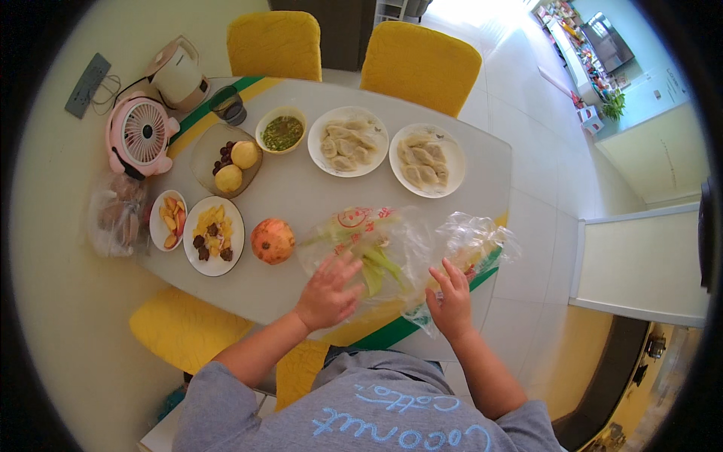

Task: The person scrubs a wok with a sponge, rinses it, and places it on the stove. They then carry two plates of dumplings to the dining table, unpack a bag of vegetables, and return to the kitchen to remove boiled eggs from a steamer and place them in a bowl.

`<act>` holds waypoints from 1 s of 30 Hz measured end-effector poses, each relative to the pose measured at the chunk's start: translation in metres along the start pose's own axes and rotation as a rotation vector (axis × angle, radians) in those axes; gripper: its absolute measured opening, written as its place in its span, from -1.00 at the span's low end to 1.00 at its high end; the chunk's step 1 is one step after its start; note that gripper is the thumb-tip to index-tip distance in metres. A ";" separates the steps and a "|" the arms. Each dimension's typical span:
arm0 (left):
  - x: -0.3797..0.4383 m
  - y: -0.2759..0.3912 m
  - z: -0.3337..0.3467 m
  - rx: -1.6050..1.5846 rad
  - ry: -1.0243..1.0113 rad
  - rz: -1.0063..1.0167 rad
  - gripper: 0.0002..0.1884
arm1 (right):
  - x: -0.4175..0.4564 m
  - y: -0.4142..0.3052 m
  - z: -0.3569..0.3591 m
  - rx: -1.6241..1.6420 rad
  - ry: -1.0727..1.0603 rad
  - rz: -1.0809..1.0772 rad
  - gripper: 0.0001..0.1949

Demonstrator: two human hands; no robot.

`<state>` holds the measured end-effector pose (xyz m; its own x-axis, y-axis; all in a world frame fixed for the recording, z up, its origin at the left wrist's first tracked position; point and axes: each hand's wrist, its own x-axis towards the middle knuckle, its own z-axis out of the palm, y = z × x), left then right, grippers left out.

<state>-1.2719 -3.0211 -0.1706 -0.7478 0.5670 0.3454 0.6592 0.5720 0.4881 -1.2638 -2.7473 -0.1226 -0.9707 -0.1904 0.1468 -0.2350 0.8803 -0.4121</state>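
Note:
My left hand (331,294), slightly blurred, is over the left part of a clear plastic bag (415,248) with red printing; green leafy stalks (375,265) show inside. Its fingers are spread and hold nothing. On the bag's right, my right hand (450,296) has its fingers apart, close to the crumpled plastic; whether they touch it, I cannot tell. A second clear bag (474,234) lies beyond that hand at the table's right edge, its contents partly hidden. A pomegranate (273,241) sits left of the printed bag.
Two plates of dumplings (348,141) (427,160), a bowl of green soup or sauce (282,131), a fruit plate (200,152), a dark glass (230,107), a plate of food pieces (195,263) and a bowl of cut fruit (161,240) stand on the table (294,198). A pink fan (141,135) and kettle (178,76) stand left.

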 end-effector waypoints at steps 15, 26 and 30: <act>0.030 -0.008 0.004 0.156 0.207 -0.169 -0.63 | -0.054 0.020 0.002 0.210 0.189 0.290 -0.57; 0.005 0.027 0.075 -0.044 -0.172 -0.056 -0.72 | -0.076 0.020 0.008 0.309 0.212 0.316 -0.61; 0.013 -0.002 0.058 -0.021 -0.054 -0.168 -0.78 | -0.078 0.014 0.000 0.340 0.242 0.373 -0.60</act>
<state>-1.2784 -2.9801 -0.2134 -0.8417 0.4958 0.2138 0.5228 0.6491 0.5526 -1.1912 -2.7205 -0.1399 -0.9612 0.2476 0.1215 0.0799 0.6716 -0.7366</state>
